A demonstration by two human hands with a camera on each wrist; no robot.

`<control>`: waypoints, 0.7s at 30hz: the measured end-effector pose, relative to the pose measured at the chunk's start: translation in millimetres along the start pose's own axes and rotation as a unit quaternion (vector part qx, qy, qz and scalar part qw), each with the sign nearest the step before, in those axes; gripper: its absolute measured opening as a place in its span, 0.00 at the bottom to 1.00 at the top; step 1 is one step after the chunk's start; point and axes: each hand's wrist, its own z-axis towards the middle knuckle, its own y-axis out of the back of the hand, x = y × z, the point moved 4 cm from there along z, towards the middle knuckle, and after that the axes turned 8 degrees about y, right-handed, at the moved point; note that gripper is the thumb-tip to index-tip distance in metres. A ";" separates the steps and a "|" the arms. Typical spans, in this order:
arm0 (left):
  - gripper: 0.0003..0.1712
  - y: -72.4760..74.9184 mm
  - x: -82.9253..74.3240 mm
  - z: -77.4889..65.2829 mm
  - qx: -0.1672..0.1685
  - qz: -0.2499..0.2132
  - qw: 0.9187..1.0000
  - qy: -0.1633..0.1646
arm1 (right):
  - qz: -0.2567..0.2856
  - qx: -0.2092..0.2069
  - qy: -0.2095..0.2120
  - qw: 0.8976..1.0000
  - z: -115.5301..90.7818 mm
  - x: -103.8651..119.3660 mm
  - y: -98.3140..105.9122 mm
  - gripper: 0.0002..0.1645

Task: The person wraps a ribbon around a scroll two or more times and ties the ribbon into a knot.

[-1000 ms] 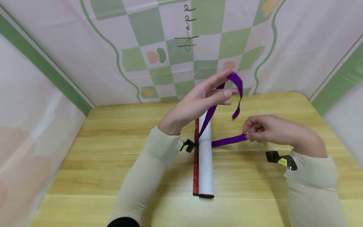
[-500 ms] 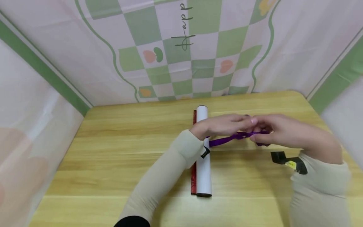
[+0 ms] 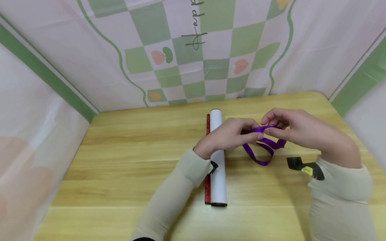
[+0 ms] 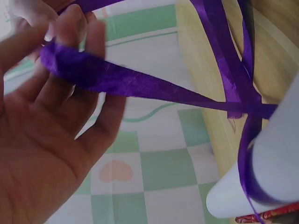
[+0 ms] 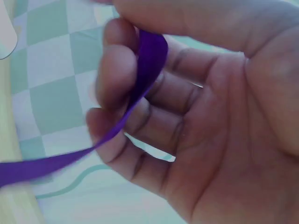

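Note:
A white roll (image 3: pixel 218 184) with dark ends lies lengthwise on the table, a narrow red patterned strip (image 3: pixel 207 192) along its left side. A purple ribbon (image 4: pixel 154 88) circles the roll and crosses over itself beside it in the left wrist view. To the right of the roll, my left hand (image 3: pixel 230 134) pinches the ribbon between thumb and fingers. My right hand (image 3: pixel 304 129), close to the left fingertips, pinches another part of the ribbon (image 5: pixel 152 60) under its thumb. A loop of ribbon (image 3: pixel 263 163) hangs below both hands.
The wooden table (image 3: pixel 126 167) runs back to a cloth backdrop (image 3: pixel 187 43) with green and white checks. Cloth panels (image 3: pixel 36 144) also stand at the sides. A black wrist mount (image 3: pixel 304 167) sits on the right sleeve.
My left hand, raised with the ribbon over its fingers a second ago, has come down and right to meet my right hand. The ribbon's slack now hangs as a loop between them.

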 end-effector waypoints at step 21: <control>0.18 104.8 93.9 -62.0 -0.483 -0.209 0.843 0.115 | -0.015 -0.058 -0.030 0.998 6.1 -6.1 5.7 0.19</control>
